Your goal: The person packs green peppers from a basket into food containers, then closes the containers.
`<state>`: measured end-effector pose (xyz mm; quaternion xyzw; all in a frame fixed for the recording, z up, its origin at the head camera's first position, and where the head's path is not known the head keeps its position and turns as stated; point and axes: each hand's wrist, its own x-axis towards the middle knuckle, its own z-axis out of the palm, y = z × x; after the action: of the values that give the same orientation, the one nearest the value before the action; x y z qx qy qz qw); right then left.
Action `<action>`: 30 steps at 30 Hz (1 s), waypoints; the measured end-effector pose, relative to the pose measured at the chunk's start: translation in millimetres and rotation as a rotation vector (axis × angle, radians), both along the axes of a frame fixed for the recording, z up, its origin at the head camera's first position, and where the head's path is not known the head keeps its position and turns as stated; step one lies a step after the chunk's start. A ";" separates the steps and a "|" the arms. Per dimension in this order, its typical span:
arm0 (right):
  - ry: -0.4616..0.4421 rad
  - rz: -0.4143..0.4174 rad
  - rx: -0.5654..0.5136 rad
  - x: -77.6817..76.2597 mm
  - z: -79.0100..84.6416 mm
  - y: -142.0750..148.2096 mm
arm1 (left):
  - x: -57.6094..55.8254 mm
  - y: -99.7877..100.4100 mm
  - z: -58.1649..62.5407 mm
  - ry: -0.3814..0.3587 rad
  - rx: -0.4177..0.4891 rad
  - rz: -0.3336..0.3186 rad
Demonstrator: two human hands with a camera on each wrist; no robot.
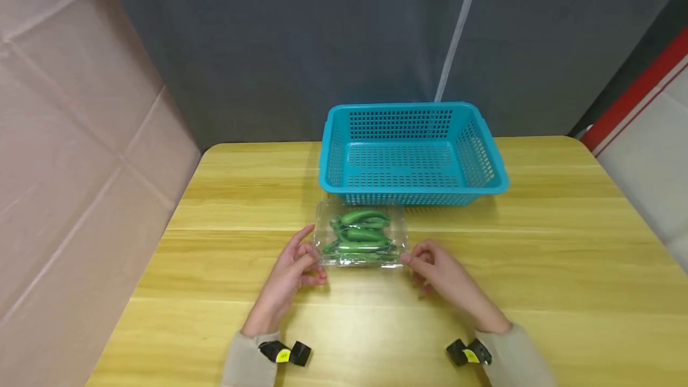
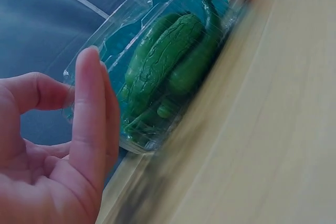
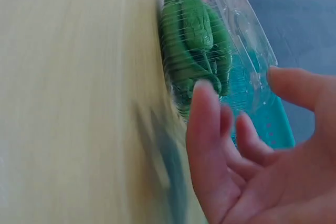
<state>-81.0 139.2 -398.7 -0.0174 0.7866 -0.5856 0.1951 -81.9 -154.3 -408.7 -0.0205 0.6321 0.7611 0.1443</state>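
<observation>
A clear plastic box [image 1: 321, 233] with several long green peppers [image 1: 364, 235] in it lies on the wooden table, just in front of the blue basket. At its left front corner is my left hand [image 1: 294, 269]; the left wrist view shows a fingertip at the rim and another finger [image 2: 89, 103] held straight up before it. On the right front corner, the thumb [image 3: 296, 83] of my right hand [image 1: 439, 270] touches the lid's rim, while the other fingers are loosely bent and apart from it. The peppers look wrinkled and glossy through the plastic.
The blue perforated basket [image 1: 414, 190] stands at the back of the table [image 1: 258, 196], behind the box. A dark grey curtain [image 1: 301, 46] hangs beyond the far edge. Pale quilted sheeting [image 1: 80, 136] runs along the left side. Black cameras [image 1: 290, 353] sit on both wrists.
</observation>
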 end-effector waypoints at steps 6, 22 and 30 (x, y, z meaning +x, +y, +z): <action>-0.186 0.121 -0.240 -0.4 -8.5 4.9 | 1.6 2.4 -2.5 -0.033 -0.049 -0.033; -0.119 0.138 -0.459 -2.5 -23.9 -3.8 | 5.7 8.3 11.2 -0.029 -0.052 -0.073; -0.095 0.098 -0.433 -1.8 -23.8 -3.4 | 5.2 10.7 11.1 -0.004 -0.026 -0.097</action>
<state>-82.7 135.9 -422.5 -0.0697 0.6308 -0.7306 0.2518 -76.8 -143.6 -397.5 0.0065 0.6420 0.7448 0.1819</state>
